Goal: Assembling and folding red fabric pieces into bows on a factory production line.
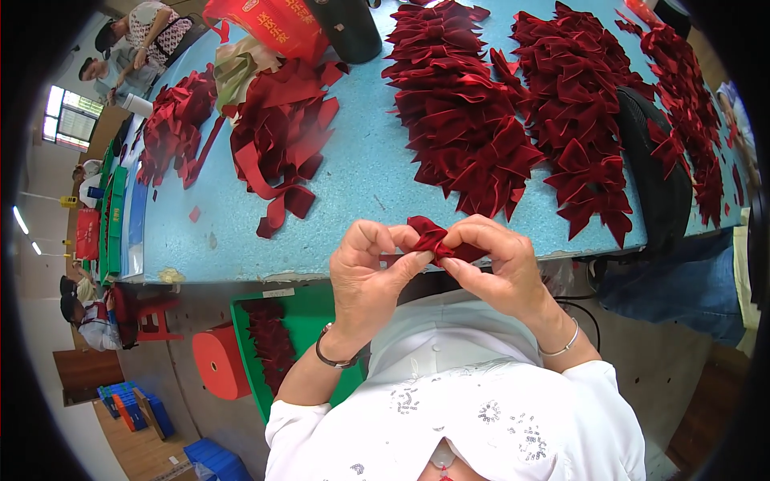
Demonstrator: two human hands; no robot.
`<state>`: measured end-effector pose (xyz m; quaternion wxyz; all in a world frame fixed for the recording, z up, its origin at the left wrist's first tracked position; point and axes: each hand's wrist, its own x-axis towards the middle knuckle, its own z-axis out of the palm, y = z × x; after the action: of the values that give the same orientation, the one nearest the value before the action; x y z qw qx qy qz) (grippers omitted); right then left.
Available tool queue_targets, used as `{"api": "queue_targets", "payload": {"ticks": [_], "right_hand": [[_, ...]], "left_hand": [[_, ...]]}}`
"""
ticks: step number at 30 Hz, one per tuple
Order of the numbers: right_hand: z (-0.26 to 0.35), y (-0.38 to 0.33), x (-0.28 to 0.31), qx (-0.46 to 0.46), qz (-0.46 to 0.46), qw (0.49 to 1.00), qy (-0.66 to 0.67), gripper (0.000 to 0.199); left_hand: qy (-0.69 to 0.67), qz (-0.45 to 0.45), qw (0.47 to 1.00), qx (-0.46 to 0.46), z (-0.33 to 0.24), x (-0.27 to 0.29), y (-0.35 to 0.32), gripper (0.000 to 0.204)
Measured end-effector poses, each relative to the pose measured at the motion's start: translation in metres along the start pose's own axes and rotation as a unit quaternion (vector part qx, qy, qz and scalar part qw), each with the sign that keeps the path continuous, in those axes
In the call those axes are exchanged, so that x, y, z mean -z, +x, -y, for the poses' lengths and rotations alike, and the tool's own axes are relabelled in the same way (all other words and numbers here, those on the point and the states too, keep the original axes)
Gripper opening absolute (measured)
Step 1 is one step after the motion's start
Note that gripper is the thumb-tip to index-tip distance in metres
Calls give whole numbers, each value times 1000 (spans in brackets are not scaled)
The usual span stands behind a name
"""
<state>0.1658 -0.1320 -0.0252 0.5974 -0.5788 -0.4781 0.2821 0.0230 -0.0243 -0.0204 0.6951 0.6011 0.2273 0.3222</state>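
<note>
Between my two hands, just off the table's near edge, is a dark red velvet ribbon bow, gathered at its middle. My left hand pinches it from the left with thumb and forefinger. From the right, my right hand pinches the same piece close to the gathered centre. The fingertips of both hands almost meet there, hiding part of the fold. On the blue table ahead, a long heap of red velvet bows lies closest to my hands, and a pile of loose red ribbon strips lies to its left.
More bow heaps spread right, beside a black bag. A dark cylindrical container and red bag stand at the far side of the blue table. Below its edge are a green crate holding bows and a red ribbon roll.
</note>
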Motion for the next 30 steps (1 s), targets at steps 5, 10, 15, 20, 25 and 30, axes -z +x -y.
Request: {"api": "queue_targets", "payload": {"ticks": [5, 10, 15, 20, 25, 30], "right_hand": [[-4, -1, 1, 4, 17, 999, -46, 11], [-18, 0, 3, -18, 27, 998, 62, 8], [-26, 0, 4, -16, 50, 978, 204, 7], [-27, -1, 4, -104, 57, 931, 344, 9], [-22, -2, -1, -103, 37, 959, 262, 6], [-16, -2, 0, -103, 45, 979, 170, 9]], "left_hand": [[80, 8, 996, -47, 3, -4, -1, 35], [120, -2, 989, -82, 5, -4, -2, 37], [66, -10, 997, -39, -2, -1, -2, 39], [56, -1, 998, -43, 1, 2, -2, 37], [-16, -10, 1000, -9, 3, 2, -2, 34], [-56, -32, 998, -8, 4, -1, -4, 32]]}}
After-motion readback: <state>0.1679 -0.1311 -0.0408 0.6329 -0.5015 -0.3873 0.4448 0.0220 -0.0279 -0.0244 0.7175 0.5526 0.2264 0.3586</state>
